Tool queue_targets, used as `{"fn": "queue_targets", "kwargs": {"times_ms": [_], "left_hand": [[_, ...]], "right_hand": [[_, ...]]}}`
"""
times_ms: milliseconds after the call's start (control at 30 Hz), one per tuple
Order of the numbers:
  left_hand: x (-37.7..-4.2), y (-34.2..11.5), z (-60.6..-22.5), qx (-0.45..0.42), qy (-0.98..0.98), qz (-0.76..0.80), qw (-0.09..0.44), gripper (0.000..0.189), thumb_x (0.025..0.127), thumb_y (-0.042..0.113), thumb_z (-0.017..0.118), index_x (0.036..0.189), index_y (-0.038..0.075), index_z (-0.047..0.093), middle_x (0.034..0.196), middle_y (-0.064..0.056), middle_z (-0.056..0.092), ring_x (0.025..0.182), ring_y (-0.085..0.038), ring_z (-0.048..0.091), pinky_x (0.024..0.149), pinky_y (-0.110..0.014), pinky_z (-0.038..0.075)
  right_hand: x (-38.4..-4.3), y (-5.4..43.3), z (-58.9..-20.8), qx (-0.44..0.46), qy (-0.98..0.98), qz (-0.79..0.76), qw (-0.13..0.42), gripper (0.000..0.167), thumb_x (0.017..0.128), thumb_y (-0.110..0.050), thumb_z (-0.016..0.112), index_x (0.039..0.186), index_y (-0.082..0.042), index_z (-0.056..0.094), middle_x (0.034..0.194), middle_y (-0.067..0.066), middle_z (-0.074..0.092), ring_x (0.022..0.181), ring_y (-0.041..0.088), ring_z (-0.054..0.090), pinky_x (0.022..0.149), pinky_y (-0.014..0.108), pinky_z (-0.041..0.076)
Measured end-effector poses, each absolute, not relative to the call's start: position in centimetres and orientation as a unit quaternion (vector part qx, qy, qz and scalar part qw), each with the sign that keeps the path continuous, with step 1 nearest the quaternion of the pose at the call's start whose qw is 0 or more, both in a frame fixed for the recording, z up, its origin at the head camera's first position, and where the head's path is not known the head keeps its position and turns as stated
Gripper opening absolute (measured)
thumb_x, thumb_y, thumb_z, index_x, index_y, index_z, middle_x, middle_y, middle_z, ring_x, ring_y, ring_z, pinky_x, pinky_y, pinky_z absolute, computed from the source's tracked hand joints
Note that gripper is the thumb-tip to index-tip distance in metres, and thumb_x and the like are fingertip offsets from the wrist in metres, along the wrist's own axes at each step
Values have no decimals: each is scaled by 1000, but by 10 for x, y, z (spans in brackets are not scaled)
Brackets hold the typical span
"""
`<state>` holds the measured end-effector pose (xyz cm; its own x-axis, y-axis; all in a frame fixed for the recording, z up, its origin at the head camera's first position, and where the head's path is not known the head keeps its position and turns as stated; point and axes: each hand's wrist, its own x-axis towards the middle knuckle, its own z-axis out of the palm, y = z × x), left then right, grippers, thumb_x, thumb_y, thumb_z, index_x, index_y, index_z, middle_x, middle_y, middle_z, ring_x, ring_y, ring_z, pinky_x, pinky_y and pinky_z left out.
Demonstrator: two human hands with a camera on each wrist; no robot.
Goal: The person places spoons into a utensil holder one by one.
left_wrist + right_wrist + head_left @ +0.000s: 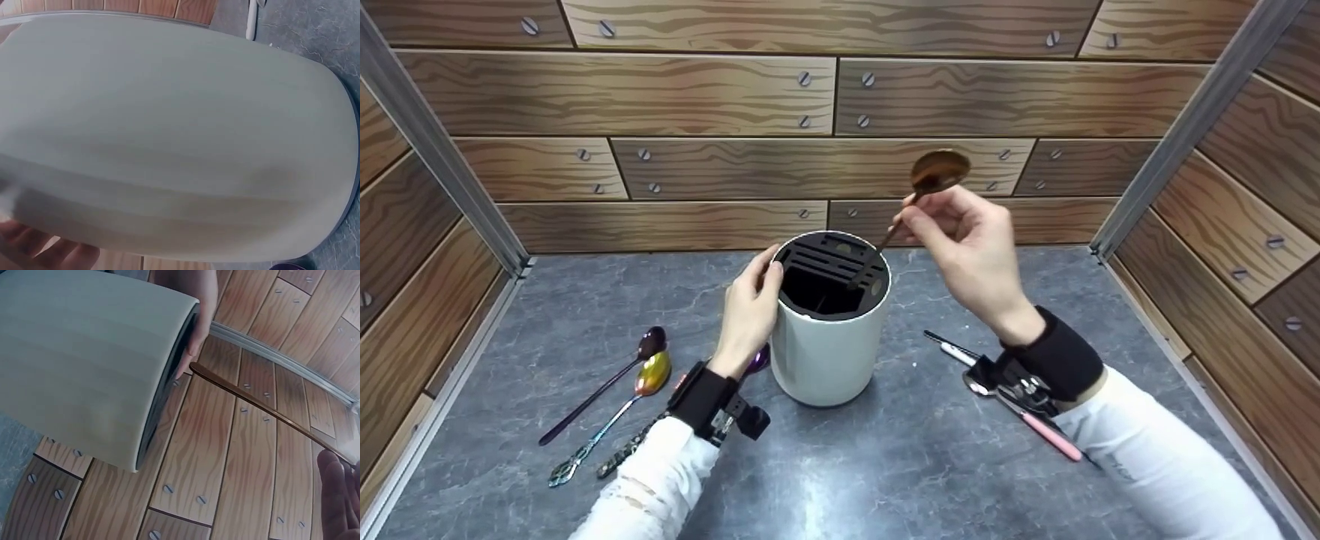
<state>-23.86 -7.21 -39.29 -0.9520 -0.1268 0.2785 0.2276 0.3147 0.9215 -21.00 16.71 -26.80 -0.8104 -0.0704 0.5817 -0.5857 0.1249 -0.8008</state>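
A white cylindrical utensil holder (pixel 826 360) stands upright, its black slotted insert (pixel 819 259) facing up with one large dark compartment at the front. My left hand (pixel 751 307) grips the holder's left side at the rim. In the left wrist view the holder's white wall (pixel 180 124) fills most of the picture. My right hand (pixel 971 251) pinches a bronze-coloured spoon (pixel 941 171) near its bowl, above and right of the holder. The bowl points up and the handle slants down. In the right wrist view the spoon's handle (pixel 253 400) ends just outside the opening, apart from the rim.
Left on the grey marbled table (pixel 885 480) lie a dark purple spoon (pixel 600 390), a spoon with a gold bowl (pixel 652 373) and an ornate handle (pixel 619 457) partly under my wrist. A pink-handled spoon (pixel 1050 435) and slim utensils (pixel 956 352) lie right. Wood-patterned walls (pixel 720 97) surround the table.
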Motion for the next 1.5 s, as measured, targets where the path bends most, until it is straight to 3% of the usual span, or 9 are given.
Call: {"fn": "queue_targets", "kwargs": {"times_ms": [67,300,400,733,1067,1300,1500], "left_hand": [[-238,-70,-393,-27,-796,-584,155,42,110,24,50,148,8,60,131,-16,75,124,-28,70,110,-46,53],[-237,-70,-394,-24,-792,-589,160,41,110,24,51,146,9,62,130,-16,76,120,-28,72,108,-46,55],[-237,-71,-394,-26,-791,-590,159,41,110,25,51,147,9,61,129,-16,76,120,-28,72,107,-46,56],[-238,-72,-394,-32,-788,-595,152,41,110,25,51,146,9,62,135,-16,74,123,-29,72,109,-46,56],[-238,-73,-394,-27,-787,-599,148,41,109,25,52,146,9,62,135,-17,73,124,-29,72,110,-45,55],[-237,-73,-393,-29,-789,-596,146,42,110,25,51,147,9,61,134,-17,74,124,-29,71,110,-45,55],[-238,-74,-393,-30,-789,-597,143,43,110,26,51,148,9,60,134,-17,74,124,-29,71,111,-45,55]], "right_hand": [[-213,165,-271,230,-733,609,199,6,95,10,67,99,13,69,91,-2,79,78,7,76,75,25,66],[-222,158,-286,221,-780,559,174,6,95,3,72,95,9,71,94,21,79,75,2,75,72,22,65],[-225,156,-293,221,-796,542,156,6,96,2,71,95,8,71,93,23,79,75,0,73,73,21,65],[-230,154,-313,227,-849,460,123,5,95,-5,75,93,-1,76,86,14,79,71,-2,68,65,11,53],[-230,153,-326,214,-879,407,126,7,93,-14,78,89,-7,78,87,8,80,62,1,53,58,15,41],[-231,152,-336,214,-888,387,130,8,90,-15,81,84,-9,80,86,6,73,76,8,58,69,17,43],[-232,149,-338,198,-902,363,125,11,85,-17,81,77,-10,79,82,6,69,77,16,55,73,24,40]]}}
